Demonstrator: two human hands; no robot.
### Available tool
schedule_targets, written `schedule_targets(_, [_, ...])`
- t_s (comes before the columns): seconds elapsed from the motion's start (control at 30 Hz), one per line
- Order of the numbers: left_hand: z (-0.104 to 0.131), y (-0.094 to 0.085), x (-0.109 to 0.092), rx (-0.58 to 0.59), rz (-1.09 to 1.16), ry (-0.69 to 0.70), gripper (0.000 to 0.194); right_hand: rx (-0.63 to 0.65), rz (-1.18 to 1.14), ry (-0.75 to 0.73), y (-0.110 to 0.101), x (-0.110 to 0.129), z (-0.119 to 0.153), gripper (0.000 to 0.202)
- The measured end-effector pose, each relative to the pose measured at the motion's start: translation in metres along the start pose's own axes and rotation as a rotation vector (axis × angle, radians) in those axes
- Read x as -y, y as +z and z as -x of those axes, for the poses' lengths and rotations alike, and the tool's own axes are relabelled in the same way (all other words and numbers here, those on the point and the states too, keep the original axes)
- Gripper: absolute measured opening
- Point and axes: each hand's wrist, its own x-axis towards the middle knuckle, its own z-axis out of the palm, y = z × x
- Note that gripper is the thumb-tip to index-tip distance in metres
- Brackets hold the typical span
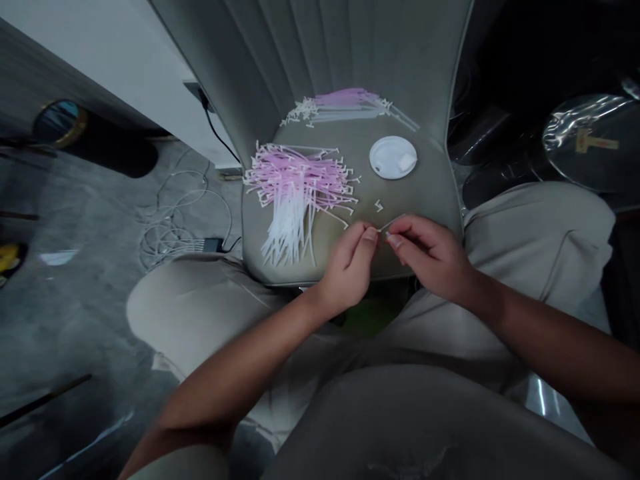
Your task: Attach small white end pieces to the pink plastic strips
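Near the front of the chair seat, my left hand [351, 265] pinches the end of a thin white stick [387, 227] between thumb and finger. My right hand [434, 257] is closed close beside it, its fingers around the stick's other part; a small pale bit shows at the thumb tip. To the left lies a large pile of pink and white sticks [300, 177] with small white end pieces. Several loose white end pieces [379, 206] rest just beyond my hands. A round white lid [393, 158] sits further back, to the right.
A second bundle of pink and white sticks [350, 105] lies against the backrest of the grey chair [345, 40]. Coiled white cables [170, 227] and a black adapter [213, 245] are on the floor at left. A black cylinder [115, 143] lies nearby. My knees flank the seat.
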Motion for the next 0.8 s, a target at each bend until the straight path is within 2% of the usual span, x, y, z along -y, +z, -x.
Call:
schedule_targets(0.43, [-0.013, -0.004, 0.014, -0.021, -0.022, -0.031, 0.031, 0.086, 0.089, 0.029, 0.002, -0.014, -0.011, 0.017])
schedule_targets(0.8, [-0.022, -0.014, 0.044, 0.029, -0.119, -0.151, 0.035, -0.029, 0.215, 0.094, 0.012, -0.056, -0.025, 0.015])
